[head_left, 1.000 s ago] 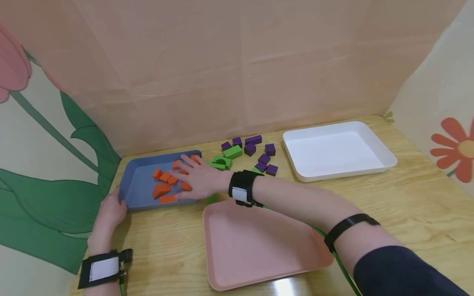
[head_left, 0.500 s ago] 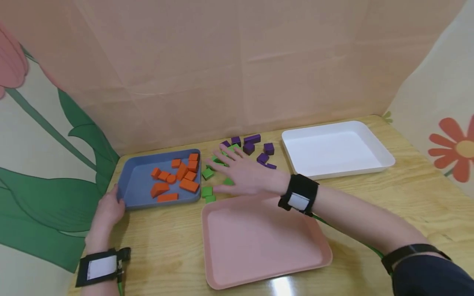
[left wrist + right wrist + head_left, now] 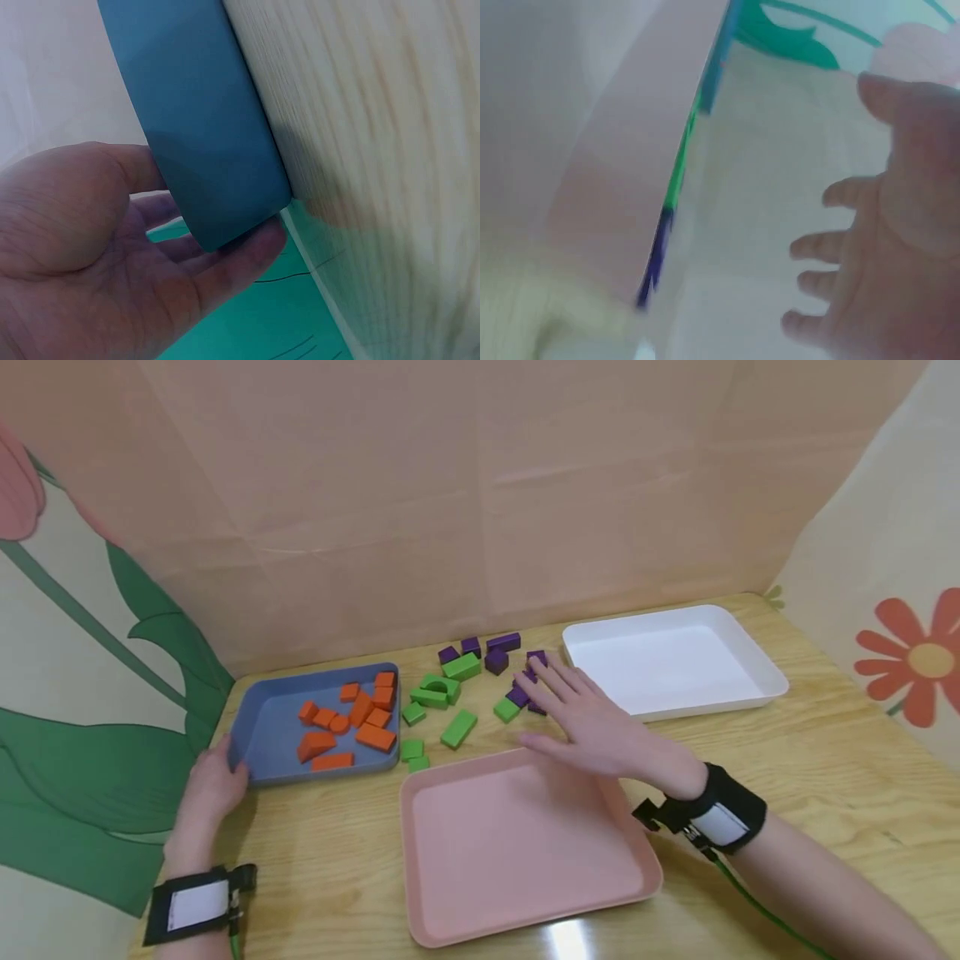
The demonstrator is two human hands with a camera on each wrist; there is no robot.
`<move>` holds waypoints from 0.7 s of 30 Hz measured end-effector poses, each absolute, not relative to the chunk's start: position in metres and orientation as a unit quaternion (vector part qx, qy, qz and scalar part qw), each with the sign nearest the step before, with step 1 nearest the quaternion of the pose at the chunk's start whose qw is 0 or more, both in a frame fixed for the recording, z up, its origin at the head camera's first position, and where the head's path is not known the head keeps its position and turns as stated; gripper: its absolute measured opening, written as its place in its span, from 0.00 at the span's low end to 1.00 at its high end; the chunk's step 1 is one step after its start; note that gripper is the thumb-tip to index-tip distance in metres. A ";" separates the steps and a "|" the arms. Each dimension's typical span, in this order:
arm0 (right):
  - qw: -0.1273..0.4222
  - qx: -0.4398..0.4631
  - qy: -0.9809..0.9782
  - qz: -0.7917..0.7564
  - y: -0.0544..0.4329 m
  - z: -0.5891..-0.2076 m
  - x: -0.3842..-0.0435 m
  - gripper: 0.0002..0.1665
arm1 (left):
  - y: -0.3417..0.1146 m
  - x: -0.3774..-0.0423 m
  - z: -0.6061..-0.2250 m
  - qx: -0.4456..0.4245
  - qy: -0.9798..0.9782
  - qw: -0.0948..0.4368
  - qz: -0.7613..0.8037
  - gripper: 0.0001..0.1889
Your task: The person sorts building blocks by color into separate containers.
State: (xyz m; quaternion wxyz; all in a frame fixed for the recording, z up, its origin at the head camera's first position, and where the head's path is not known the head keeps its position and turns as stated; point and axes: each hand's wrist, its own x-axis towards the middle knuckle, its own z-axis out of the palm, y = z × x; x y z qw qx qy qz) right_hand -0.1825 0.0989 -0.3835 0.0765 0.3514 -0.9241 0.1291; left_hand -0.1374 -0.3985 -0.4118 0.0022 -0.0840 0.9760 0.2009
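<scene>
My left hand (image 3: 215,781) holds the left end of a blue-grey tray (image 3: 262,735). In the left wrist view, thumb and fingers lie around the corner of that tray (image 3: 210,127). Several orange blocks (image 3: 375,737) of mixed shapes lie inside it. My right hand (image 3: 600,727), fingers spread and holding nothing, hovers over the far right corner of a pink tray (image 3: 517,860). Its fingertips overlap some purple blocks (image 3: 497,660) in the head view. Right of the blue tray, green blocks (image 3: 459,728) are scattered on the table. The right wrist view shows the right hand (image 3: 907,225) with fingers apart.
A white tray (image 3: 667,664) stands at the back right of the wooden table (image 3: 817,735). Behind the table rises a plain pinkish backdrop (image 3: 480,510). Painted flower panels flank both sides. A green cable (image 3: 757,893) runs from the right wrist strap.
My right hand has swept rightward from over the orange blocks, across the green ones, to beside the purple ones. The left hand stays at the blue-grey tray. The blocks look unmoved.
</scene>
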 end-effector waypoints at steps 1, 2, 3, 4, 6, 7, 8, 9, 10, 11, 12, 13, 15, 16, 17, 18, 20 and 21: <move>0.082 0.347 -0.925 0.130 0.104 -0.382 -0.181 0.45 | -0.397 -0.137 -0.412 -0.082 0.976 -0.013 0.201 0.29; 0.086 0.342 -0.927 0.129 0.109 -0.381 -0.180 0.45 | -0.396 -0.136 -0.411 -0.080 0.976 -0.028 0.201 0.28; 0.091 0.337 -0.928 0.130 0.114 -0.379 -0.179 0.45 | -0.394 -0.136 -0.410 -0.076 0.976 -0.043 0.201 0.28; 0.093 0.332 -0.929 0.133 0.119 -0.378 -0.178 0.45 | -0.392 -0.135 -0.409 -0.071 0.975 -0.060 0.201 0.28; 0.090 0.321 -0.933 0.136 0.128 -0.377 -0.176 0.45 | -0.386 -0.133 -0.404 -0.065 0.975 -0.092 0.191 0.28; 0.085 0.314 -0.936 0.135 0.132 -0.378 -0.175 0.45 | -0.382 -0.132 -0.400 -0.063 0.975 -0.105 0.186 0.28; 0.079 0.309 -0.938 0.137 0.136 -0.378 -0.173 0.45 | -0.378 -0.131 -0.396 -0.062 0.974 -0.117 0.182 0.28; 0.073 0.304 -0.940 0.138 0.139 -0.380 -0.172 0.45 | -0.374 -0.130 -0.392 -0.058 0.974 -0.127 0.179 0.28; 0.065 0.298 -0.942 0.138 0.143 -0.381 -0.171 0.45 | -0.370 -0.129 -0.388 -0.055 0.973 -0.139 0.177 0.28; 0.060 0.291 -0.945 0.135 0.145 -0.383 -0.170 0.45 | -0.365 -0.128 -0.383 -0.052 0.972 -0.147 0.175 0.28; 0.056 0.286 -0.947 0.132 0.148 -0.384 -0.168 0.45 | -0.360 -0.128 -0.378 -0.047 0.971 -0.152 0.179 0.28; 0.053 0.283 -0.949 0.129 0.150 -0.386 -0.167 0.45 | -0.355 -0.127 -0.374 -0.039 0.970 -0.156 0.183 0.28; 0.050 0.277 -0.951 0.125 0.153 -0.388 -0.166 0.45 | -0.344 -0.126 -0.367 -0.018 0.968 -0.165 0.190 0.29; 0.051 0.274 -0.952 0.125 0.155 -0.389 -0.166 0.45 | -0.337 -0.126 -0.363 -0.008 0.966 -0.169 0.193 0.29; 0.054 0.272 -0.953 0.125 0.156 -0.389 -0.166 0.45 | -0.331 -0.126 -0.360 0.005 0.965 -0.176 0.195 0.29; 0.056 0.270 -0.953 0.127 0.156 -0.389 -0.165 0.45 | -0.324 -0.125 -0.357 0.017 0.964 -0.181 0.196 0.30; 0.060 0.266 -0.953 0.132 0.158 -0.389 -0.165 0.45 | -0.310 -0.125 -0.352 0.043 0.962 -0.188 0.193 0.31; 0.061 0.262 -0.954 0.134 0.158 -0.388 -0.164 0.45 | -0.302 -0.125 -0.350 0.054 0.962 -0.187 0.190 0.32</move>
